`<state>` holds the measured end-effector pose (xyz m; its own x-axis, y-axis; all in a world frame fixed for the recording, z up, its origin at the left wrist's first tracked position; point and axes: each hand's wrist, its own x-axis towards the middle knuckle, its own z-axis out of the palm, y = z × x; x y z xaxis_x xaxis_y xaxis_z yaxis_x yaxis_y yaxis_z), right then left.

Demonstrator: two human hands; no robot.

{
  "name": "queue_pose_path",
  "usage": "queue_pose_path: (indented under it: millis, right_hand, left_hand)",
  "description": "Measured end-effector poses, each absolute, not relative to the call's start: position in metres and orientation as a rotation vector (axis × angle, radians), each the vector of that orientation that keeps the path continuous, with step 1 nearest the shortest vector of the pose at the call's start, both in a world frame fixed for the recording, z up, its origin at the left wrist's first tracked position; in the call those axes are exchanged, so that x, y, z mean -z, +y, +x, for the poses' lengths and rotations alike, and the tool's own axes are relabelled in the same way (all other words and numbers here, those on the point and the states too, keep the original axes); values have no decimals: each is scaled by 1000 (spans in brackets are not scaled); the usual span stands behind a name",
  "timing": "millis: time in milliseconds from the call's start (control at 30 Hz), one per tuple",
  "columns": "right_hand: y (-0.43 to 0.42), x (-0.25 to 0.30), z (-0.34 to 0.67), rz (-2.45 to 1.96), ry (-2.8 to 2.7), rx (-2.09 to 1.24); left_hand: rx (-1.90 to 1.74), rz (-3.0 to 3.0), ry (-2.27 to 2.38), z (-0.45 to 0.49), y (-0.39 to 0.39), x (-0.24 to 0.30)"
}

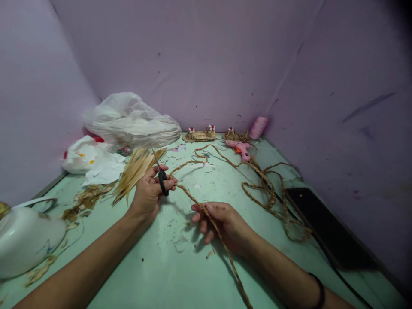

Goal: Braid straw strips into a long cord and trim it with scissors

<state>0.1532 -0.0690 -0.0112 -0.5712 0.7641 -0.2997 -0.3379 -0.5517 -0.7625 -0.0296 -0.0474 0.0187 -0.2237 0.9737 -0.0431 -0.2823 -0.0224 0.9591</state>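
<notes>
My left hand [150, 191] is closed around the black handles of a pair of scissors [160, 174], whose blades point up and away towards a bundle of dry straw strips [137, 169]. My right hand [222, 221] pinches a braided jute rope [257, 171] that runs from under my wrist, through my fingers, up towards the scissors. Beyond that the rope loops loosely across the green table [180, 274] to the back and right.
A pink glue gun [240, 149], small woven straw pieces [201, 134] and a pink thread spool [258, 127] lie at the back. Plastic bags [128, 120] are piled at left, a white bowl [27, 240] near left, a dark phone [325, 225] at right. Purple walls enclose the table.
</notes>
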Motion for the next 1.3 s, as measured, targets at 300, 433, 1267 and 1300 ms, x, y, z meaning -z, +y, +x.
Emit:
queue_pose_path:
  millis: [300, 433, 1267, 1300]
  right_hand:
    - [-75, 11, 154, -889, -976, -2270]
    - [-78, 11, 151, -929, -971, -2242]
    - [-78, 7, 155, -834, -1082, -2323]
    - [-77, 7, 156, -834, -1087, -2328]
  left_hand:
    - [-1421, 827, 1127, -34, -43, -14]
    - [-1402, 782, 1127, -33, -44, -15]
    - [-1377, 800, 1070, -44, -39, -4]
    - [-1377, 800, 1070, -45, -38, -3]
